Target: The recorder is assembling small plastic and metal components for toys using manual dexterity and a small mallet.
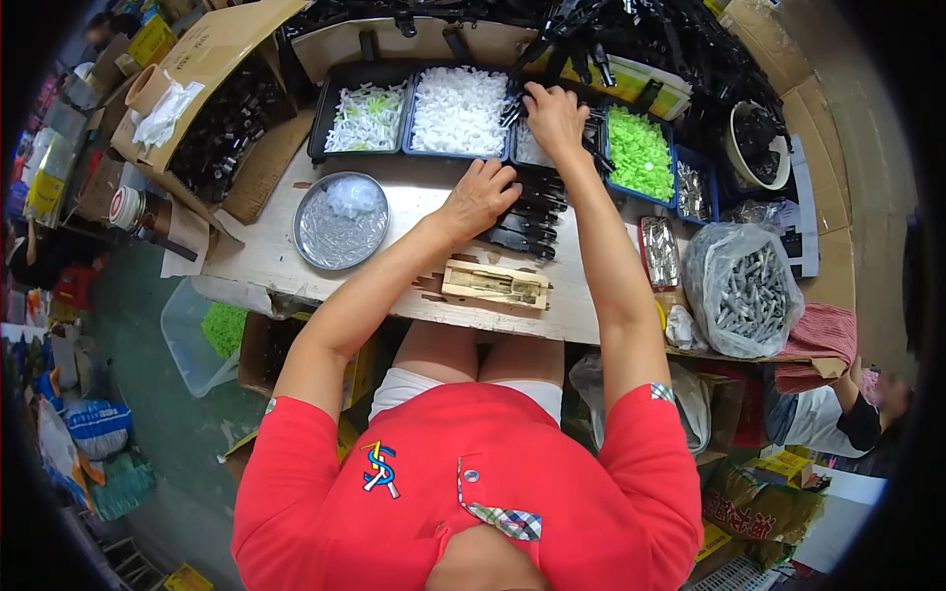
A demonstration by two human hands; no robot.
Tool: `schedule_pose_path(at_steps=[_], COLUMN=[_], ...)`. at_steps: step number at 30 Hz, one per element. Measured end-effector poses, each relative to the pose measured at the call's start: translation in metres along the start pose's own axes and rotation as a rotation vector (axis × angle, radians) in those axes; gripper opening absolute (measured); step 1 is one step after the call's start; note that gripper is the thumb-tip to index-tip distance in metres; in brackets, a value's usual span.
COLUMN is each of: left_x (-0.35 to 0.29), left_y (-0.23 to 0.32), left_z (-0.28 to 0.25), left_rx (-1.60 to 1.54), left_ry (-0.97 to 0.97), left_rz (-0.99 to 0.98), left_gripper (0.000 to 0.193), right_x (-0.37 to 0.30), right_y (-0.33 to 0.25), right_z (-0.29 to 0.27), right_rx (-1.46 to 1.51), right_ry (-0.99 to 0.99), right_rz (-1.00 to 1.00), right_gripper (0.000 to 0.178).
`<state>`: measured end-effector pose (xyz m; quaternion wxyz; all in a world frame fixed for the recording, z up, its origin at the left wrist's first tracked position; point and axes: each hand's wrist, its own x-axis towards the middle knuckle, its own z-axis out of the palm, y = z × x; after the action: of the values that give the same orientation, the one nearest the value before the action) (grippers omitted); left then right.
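Note:
My left hand [481, 202] rests with extended fingers at the left end of a row of long black plastic parts [527, 217] on the table. My right hand [556, 116] reaches over a tray of clear pieces [532, 150], with black parts along its rim. Its fingers are bent, and what they grip is hidden. Left of that stands a tray of white plastic pieces [458, 110]; to the right is a tray of green pieces [639, 153]. A wooden fixture [496, 284] lies in front of the black parts, close to the table's near edge.
A round metal dish [342, 222] with clear pieces sits at left, near a cardboard box of black parts [222, 133]. On the right are a plastic bag of metal parts [744, 291], a red cloth [823, 340] and a white bucket [759, 146]. Black parts pile up behind.

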<state>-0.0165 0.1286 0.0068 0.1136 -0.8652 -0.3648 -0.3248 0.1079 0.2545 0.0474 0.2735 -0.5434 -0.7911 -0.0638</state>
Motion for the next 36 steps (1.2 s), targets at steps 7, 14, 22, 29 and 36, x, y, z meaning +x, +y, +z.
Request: schedule_pose_path(at_steps=[7, 14, 22, 29, 36], left_x=[0.003, -0.025, -0.126, -0.191, -0.175], left_y=[0.005, -0.014, -0.085, -0.146, -0.183], left_z=[0.005, -0.038, -0.129, -0.142, -0.154], left_rx=[0.056, -0.194, -0.008, 0.347, 0.397], left_ry=[0.014, 0.327, 0.566, 0.43, 0.415], left_rz=[-0.064, -0.404, -0.995, -1.254, -1.567], left_gripper=[0.015, 0.015, 0.008, 0.017, 0.024], right_x=[0.028, 0.016, -0.102, -0.228, -0.233], right_y=[-0.007, 0.012, -0.007, -0.053, -0.076], right_z=[0.014, -0.016, -0.083, -0.106, -0.074], right_rx=[0.192, 1.368, 0.838, 0.095, 0.025], right_ry=[-0.127, -0.133, -0.422, -0.426, -0.365], right_rz=[0.349, 0.654, 0.039, -0.391, -0.414], right_gripper=[0.024, 0.017, 0.034, 0.043, 0.045])
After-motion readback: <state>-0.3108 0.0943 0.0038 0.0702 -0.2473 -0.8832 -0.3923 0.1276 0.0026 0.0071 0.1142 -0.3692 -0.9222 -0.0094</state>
